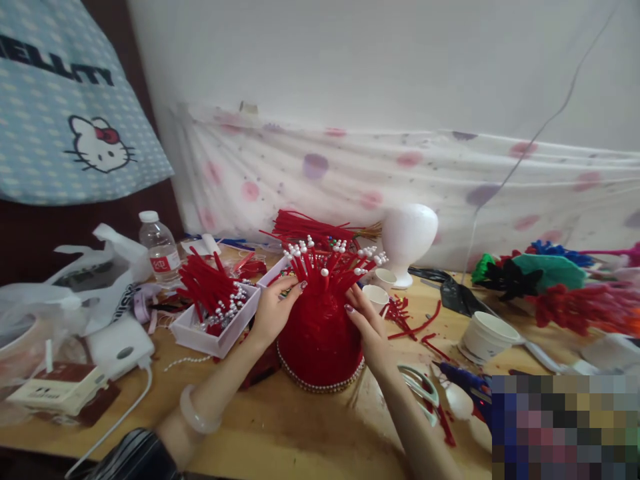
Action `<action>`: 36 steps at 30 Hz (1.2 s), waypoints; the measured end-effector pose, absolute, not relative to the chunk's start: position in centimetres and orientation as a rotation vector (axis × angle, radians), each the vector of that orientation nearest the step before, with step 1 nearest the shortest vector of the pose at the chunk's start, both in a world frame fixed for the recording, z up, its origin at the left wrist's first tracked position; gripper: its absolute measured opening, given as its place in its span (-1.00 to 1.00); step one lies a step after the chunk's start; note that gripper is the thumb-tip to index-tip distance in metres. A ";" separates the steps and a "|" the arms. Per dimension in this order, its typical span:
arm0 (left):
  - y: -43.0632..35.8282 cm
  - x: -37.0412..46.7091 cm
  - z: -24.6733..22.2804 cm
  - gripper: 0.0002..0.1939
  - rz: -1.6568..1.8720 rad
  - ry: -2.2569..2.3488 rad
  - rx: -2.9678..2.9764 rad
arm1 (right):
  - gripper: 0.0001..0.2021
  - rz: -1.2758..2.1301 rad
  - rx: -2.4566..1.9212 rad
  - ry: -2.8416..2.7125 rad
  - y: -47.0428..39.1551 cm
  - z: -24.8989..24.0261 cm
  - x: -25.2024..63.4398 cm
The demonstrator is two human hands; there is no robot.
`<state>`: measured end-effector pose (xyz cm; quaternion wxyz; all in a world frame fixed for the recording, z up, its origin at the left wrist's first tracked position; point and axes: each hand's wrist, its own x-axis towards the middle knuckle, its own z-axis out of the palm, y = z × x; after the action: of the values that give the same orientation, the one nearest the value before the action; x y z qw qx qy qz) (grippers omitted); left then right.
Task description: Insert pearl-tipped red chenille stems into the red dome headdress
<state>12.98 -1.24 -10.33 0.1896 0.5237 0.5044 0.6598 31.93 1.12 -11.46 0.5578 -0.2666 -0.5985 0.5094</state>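
A red dome-shaped headpiece point(323, 340) with a beaded rim stands on the wooden table. Red stems point(313, 270) tipped with white pearls rise from its top. My left hand point(279, 308) touches its upper left side by the stems, thumb and fingers drawn near each other. On the upper right side rests my right hand point(367, 321), its fingers bent and apart against the red surface and the stem bases. No separate object shows in either hand.
Left of the headpiece sits a white box point(220, 343) of red stems and pearls. A bottle point(160, 250) stands behind it. On the right are a foam head point(410, 237), paper cups point(487, 337), scissors point(420, 387) and a glue gun point(463, 379).
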 end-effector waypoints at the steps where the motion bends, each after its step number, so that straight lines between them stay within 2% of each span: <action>1: -1.2 12.9 -10.4 -0.78 1.844 1.418 1.482 | -0.42 1.176 -0.637 -1.433 1.0 -11.5 31.8; 9: -1.7 13.5 -11.6 -0.69 1.741 1.414 1.508 | -0.39 0.871 -0.785 -1.615 0.4 -11.8 30.7; 15: -1.5 13.0 -11.8 -0.69 1.709 1.426 1.559 | -0.60 0.697 -0.842 -1.586 2.4 -11.5 30.8; 22: -1.2 12.3 -12.1 -0.67 1.646 1.488 1.634 | -0.77 0.656 -0.837 -1.573 3.6 -10.6 31.9; 36: -1.2 12.2 -12.3 -0.64 1.633 1.478 1.644 | -0.76 0.494 -0.906 -1.712 3.2 -10.0 31.8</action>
<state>12.23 -1.22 -12.28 0.1955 0.5867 0.5274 0.5826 31.77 3.19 -9.99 0.5408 -0.3813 -0.7203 0.2080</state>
